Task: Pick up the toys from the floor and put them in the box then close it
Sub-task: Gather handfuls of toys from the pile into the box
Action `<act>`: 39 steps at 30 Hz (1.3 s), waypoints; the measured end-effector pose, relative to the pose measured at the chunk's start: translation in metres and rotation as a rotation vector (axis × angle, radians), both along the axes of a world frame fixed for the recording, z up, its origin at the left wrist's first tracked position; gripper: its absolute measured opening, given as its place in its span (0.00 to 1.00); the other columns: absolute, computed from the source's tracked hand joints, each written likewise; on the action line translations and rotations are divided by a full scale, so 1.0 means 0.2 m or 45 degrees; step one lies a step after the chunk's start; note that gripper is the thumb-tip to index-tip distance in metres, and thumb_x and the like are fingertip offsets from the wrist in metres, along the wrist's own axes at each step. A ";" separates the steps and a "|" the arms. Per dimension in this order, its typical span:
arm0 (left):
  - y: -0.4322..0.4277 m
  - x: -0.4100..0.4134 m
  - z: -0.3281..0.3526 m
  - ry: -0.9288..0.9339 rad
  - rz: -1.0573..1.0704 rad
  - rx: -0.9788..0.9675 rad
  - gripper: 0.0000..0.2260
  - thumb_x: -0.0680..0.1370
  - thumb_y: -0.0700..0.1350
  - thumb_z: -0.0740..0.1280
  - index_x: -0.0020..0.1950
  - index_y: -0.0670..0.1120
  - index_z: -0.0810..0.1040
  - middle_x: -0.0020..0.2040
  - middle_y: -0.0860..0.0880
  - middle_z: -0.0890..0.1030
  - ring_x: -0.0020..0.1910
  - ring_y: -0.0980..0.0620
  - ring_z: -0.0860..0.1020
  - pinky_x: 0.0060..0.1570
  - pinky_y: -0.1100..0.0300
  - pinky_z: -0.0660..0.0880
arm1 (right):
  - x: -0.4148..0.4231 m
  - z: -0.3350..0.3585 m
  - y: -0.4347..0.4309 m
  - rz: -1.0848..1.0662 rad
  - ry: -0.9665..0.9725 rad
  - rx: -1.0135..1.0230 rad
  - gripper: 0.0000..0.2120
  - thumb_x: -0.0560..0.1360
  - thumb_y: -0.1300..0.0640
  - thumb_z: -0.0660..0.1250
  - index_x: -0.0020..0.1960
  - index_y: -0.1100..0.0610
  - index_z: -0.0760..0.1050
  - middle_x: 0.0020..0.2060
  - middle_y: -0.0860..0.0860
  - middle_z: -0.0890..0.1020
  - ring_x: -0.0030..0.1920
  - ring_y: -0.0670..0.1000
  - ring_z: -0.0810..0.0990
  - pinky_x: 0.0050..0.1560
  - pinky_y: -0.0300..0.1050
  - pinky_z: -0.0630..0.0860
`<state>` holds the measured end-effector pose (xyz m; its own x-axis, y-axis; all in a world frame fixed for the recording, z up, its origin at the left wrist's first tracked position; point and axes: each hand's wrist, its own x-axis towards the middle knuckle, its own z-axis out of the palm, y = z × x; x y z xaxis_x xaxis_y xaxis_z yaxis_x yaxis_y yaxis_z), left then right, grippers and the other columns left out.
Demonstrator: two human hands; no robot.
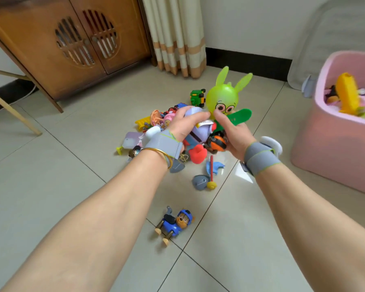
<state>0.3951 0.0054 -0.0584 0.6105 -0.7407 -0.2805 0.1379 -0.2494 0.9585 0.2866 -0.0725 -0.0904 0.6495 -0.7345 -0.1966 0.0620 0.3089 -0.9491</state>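
Both hands are over a pile of toys (156, 123) on the tiled floor. My left hand (183, 125) grips a pale purple plush toy (195, 133) with red feet. My right hand (232, 133) holds a green rabbit-eared balloon (223, 98) together with a flat green piece (240, 116), and an orange and black pup figure (217, 143) sits against its palm. The pink box (333, 148) stands open at the right with several toys inside, a yellow one (347, 93) on top. A blue pup figure (175, 224) lies alone on the floor nearer me.
A wooden cabinet (76, 45) stands at the back left, with a striped curtain (177, 36) beside it. Small blue and grey pieces and a red stick with a yellow tip (211, 175) lie between my wrists. A translucent lid (325, 34) leans behind the box.
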 end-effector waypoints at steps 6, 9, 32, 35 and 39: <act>-0.32 -0.26 0.42 -0.201 -0.096 -0.256 0.35 0.50 0.59 0.74 0.55 0.54 0.74 0.60 0.45 0.79 0.59 0.44 0.79 0.62 0.44 0.75 | -0.26 0.45 -0.24 -0.236 -0.166 -0.271 0.07 0.75 0.46 0.66 0.47 0.48 0.79 0.46 0.53 0.83 0.50 0.56 0.82 0.47 0.53 0.79; -0.54 -0.54 0.55 -0.275 -0.221 -0.274 0.40 0.49 0.62 0.73 0.62 0.57 0.73 0.64 0.45 0.74 0.62 0.45 0.76 0.63 0.46 0.75 | -0.56 0.56 -0.40 -0.438 -0.155 -0.262 0.13 0.72 0.43 0.68 0.49 0.51 0.78 0.45 0.55 0.81 0.43 0.56 0.81 0.39 0.49 0.77; -0.87 -1.25 0.42 0.501 -0.411 -0.353 0.26 0.81 0.28 0.45 0.78 0.42 0.50 0.76 0.35 0.56 0.69 0.34 0.69 0.66 0.49 0.70 | -1.28 0.41 -0.75 -1.124 0.158 0.103 0.30 0.77 0.38 0.51 0.74 0.53 0.58 0.68 0.54 0.69 0.64 0.57 0.74 0.62 0.58 0.74; -0.85 -1.15 0.39 0.450 -0.363 -0.327 0.24 0.81 0.29 0.47 0.77 0.39 0.54 0.74 0.35 0.61 0.65 0.35 0.74 0.58 0.52 0.75 | -1.18 0.45 -0.70 -1.067 0.562 -0.279 0.21 0.79 0.46 0.52 0.68 0.55 0.66 0.63 0.56 0.72 0.62 0.56 0.72 0.65 0.48 0.67; -0.72 -0.98 0.36 0.326 -0.311 -0.296 0.20 0.80 0.29 0.48 0.72 0.35 0.62 0.57 0.39 0.74 0.48 0.43 0.79 0.40 0.61 0.79 | -0.96 0.49 -0.54 -1.018 0.767 -0.556 0.19 0.76 0.61 0.57 0.66 0.61 0.72 0.65 0.59 0.74 0.65 0.59 0.72 0.65 0.45 0.66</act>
